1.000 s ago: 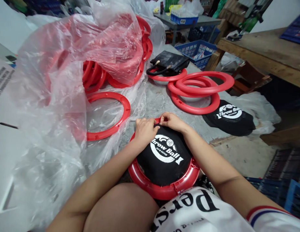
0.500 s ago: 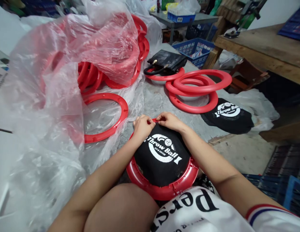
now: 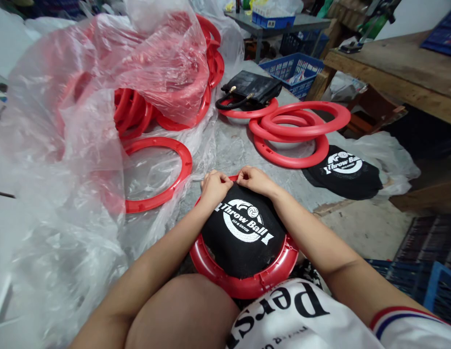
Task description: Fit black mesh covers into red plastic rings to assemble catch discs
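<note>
A round black fabric panel (image 3: pixel 225 256) with white "Throw Ball" lettering lies within a red plastic ring (image 3: pixel 243 287) on my lap. Bare red rim shows along the near side. At the far edge, my left hand (image 3: pixel 214 188) pinches the fabric's border against the ring with thumb and fingers. Just to its right, my right hand (image 3: pixel 256 180) pinches the same border, a small gap between the two hands. The fingertips partly hide the edge they grip.
Red rings fill a clear plastic bag (image 3: pixel 163 63) at the left; one loose ring (image 3: pixel 182 155) lies before it. Several rings (image 3: pixel 291 159), a black handbag (image 3: pixel 252 87) and another printed black panel (image 3: pixel 360 186) lie ahead and right. A blue crate (image 3: pixel 305 87) stands beyond.
Both hands stay at the far edge of the panel, their fingers shifting slightly along the border. The view has tilted very slightly.
</note>
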{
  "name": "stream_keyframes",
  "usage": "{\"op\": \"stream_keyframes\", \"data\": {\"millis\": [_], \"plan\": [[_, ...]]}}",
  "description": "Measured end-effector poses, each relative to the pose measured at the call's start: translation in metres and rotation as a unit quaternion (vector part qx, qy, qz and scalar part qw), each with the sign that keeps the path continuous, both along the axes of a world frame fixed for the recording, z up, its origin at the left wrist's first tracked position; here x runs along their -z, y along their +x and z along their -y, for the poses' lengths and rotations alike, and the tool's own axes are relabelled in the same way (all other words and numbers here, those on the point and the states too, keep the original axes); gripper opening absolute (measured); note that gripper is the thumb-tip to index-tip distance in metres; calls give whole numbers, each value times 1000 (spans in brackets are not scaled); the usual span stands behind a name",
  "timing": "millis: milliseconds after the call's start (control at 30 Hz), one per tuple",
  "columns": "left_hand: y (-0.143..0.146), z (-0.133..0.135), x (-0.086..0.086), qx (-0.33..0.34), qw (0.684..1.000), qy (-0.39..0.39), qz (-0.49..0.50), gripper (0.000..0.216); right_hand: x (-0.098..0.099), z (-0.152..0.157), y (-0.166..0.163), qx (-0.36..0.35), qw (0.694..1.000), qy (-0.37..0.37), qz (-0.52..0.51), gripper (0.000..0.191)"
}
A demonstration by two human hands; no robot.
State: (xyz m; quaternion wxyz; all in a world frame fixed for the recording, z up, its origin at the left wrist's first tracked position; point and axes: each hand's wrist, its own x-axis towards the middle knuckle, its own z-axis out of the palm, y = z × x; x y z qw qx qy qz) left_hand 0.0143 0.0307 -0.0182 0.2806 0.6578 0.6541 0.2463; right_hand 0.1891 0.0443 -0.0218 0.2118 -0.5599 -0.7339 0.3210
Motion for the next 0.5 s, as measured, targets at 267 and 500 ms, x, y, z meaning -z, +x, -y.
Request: {"op": "stream_keyframes", "data": {"millis": [267,500], "plan": [[2,3,-4,-6,999,10,-35,8,-4,1,-4,9,999,4,31,11],[-1,-1,-1,6,999,-1,-47,8,-12,2,-13,27,995,-15,91,12]]}}
